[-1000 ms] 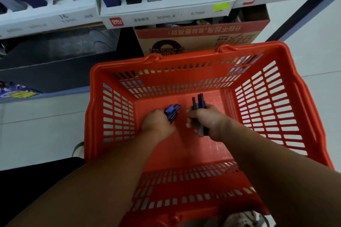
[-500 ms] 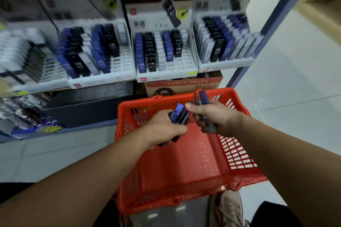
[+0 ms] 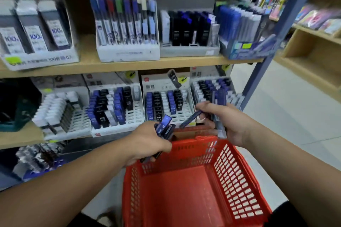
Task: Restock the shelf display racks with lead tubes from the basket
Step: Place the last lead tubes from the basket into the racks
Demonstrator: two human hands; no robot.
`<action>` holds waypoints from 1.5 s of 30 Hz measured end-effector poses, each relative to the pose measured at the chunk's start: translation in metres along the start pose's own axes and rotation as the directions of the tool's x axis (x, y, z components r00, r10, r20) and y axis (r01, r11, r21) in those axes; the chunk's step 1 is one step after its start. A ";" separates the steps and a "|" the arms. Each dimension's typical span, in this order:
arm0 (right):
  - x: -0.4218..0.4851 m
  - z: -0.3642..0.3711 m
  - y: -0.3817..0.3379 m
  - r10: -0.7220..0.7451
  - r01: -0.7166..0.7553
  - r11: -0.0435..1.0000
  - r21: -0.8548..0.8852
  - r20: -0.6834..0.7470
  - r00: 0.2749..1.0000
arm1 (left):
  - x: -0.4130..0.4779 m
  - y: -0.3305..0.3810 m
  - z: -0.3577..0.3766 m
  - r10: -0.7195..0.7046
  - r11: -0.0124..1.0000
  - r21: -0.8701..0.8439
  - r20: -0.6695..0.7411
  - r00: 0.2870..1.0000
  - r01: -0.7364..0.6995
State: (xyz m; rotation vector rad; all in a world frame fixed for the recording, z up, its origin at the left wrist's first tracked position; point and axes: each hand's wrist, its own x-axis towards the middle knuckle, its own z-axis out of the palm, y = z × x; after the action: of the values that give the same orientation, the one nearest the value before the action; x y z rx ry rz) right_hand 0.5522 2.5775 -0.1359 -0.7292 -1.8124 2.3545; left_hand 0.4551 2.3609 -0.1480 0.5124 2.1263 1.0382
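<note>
Blue lead tubes (image 3: 163, 125) — left hand (image 3: 147, 142) grips some tilted up-right, right hand (image 3: 227, 121) pinches one slanted.

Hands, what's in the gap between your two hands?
In the head view, one dark blue lead tube, pinched by the right hand, slants across the gap toward the tubes the left hand grips.

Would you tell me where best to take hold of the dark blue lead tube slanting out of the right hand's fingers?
Probably its free lower end, coming from the left: the lead tube slants down-left, its upper end pinched by the right hand. The left hand grips a bundle of its own.
</note>
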 end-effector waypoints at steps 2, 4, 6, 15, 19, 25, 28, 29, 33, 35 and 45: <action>0.003 -0.003 0.000 -0.029 0.029 0.999 0.026 -0.013 1.000 | 0.004 0.005 -0.011 -0.021 0.996 -0.085 -0.050 0.999 0.016; 0.006 -0.002 0.002 -0.071 0.071 0.997 0.001 -0.012 0.997 | 0.010 0.009 -0.020 -0.012 0.983 -0.183 -0.067 0.998 0.000; 0.009 -0.001 0.003 -0.106 0.106 0.994 -0.011 0.020 0.994 | 0.015 0.013 -0.023 -0.001 0.951 -0.307 -0.068 0.998 -0.020; 0.016 -0.008 0.006 -0.089 0.093 0.995 -0.040 0.077 0.993 | 0.038 0.029 -0.014 0.056 0.852 -0.509 -0.141 0.988 -0.121; 0.013 -0.020 0.001 -0.141 0.143 0.989 -0.031 0.070 0.988 | 0.049 0.035 -0.007 -0.035 0.771 -0.637 -0.033 0.999 0.006; 0.007 -0.044 -0.008 -0.202 0.190 0.971 -0.146 -0.067 0.977 | 0.061 0.056 0.019 -0.042 0.819 -0.572 -0.007 0.999 0.030; 0.005 -0.059 -0.012 -0.182 0.161 0.981 -0.112 -0.216 0.959 | 0.066 0.067 0.037 0.019 0.836 -0.546 -0.057 0.998 -0.047; 0.005 -0.065 -0.014 -0.178 0.159 0.983 -0.091 -0.258 0.950 | 0.068 0.070 0.043 0.051 0.848 -0.525 -0.066 0.997 -0.078; 0.007 -0.086 -0.016 -0.167 0.154 0.986 -0.065 -0.416 0.894 | 0.076 0.080 0.064 0.109 0.900 -0.407 -0.132 0.985 -0.154; 0.007 -0.096 -0.018 -0.182 0.160 0.983 -0.088 -0.458 0.870 | 0.082 0.084 0.074 0.111 0.918 -0.361 -0.165 0.980 -0.165; 0.025 -0.142 -0.040 -0.534 0.313 0.837 -0.449 -0.544 0.648 | 0.119 0.083 0.111 0.236 0.971 0.001 -0.165 0.958 -0.239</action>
State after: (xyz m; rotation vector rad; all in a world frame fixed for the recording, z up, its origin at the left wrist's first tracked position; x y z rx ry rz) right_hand 0.5804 2.7241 -0.1332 -0.8794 -1.7660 1.2748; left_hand 0.4601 2.5410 -0.1792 0.7091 2.2353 1.2711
